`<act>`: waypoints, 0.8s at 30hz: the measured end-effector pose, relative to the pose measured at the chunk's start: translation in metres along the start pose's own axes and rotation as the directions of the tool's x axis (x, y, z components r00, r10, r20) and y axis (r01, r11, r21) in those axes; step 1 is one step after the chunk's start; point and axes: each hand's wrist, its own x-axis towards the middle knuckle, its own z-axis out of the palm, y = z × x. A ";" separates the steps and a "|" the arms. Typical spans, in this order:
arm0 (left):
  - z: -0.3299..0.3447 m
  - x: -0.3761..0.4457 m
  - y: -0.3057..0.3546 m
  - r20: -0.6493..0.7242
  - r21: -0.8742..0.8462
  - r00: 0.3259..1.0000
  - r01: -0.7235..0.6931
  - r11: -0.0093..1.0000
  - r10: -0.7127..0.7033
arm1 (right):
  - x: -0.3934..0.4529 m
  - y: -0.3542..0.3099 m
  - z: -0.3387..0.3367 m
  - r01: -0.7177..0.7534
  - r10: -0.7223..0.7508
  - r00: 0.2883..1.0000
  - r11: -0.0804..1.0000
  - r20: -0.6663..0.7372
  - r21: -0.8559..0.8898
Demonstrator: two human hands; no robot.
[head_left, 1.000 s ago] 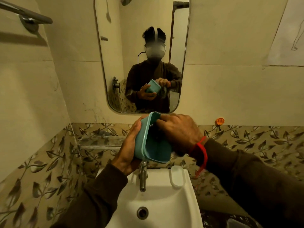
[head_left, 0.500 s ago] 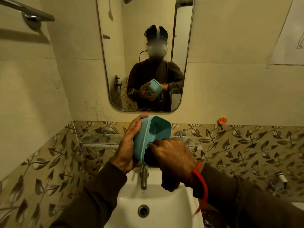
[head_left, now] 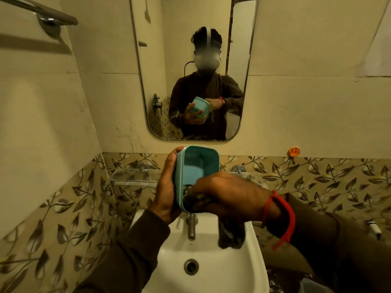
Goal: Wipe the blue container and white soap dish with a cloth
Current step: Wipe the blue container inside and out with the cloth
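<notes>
Left hand [head_left: 167, 187] clamps blue container [head_left: 196, 166] tilted, mouth exposed for wiping; right hand [head_left: 224, 195] bunches cloth [head_left: 230, 235] against lower rim, above sink [head_left: 249, 256].

Basin: white ceramic wash basin [head_left: 211, 269] fixed against the leaf-patterned wall tiles.
Tap: a metal tap [head_left: 191, 227] stands upright at the middle of the basin's back ledge.
Drain: round metal drain [head_left: 191, 266] in the bowl floor, in line below the tap.
Shelf: clear glass shelf [head_left: 135, 178] on the wall above the basin; whether anything lies on it cannot be told.
</notes>
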 end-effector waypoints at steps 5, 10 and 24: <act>0.010 -0.001 0.003 0.039 0.204 0.980 -0.198 0.959 0.195 | 0.004 0.005 0.003 -0.088 0.019 0.992 0.814 -0.125 -0.574; 0.016 0.002 0.007 0.013 0.209 0.972 -0.234 0.949 0.237 | 0.010 -0.008 0.019 -0.133 0.102 0.979 0.976 -0.176 -0.172; -0.006 -0.004 0.013 -0.024 0.078 0.982 -0.182 0.980 0.185 | -0.009 0.003 0.009 -0.049 0.008 0.996 0.890 -0.092 -0.453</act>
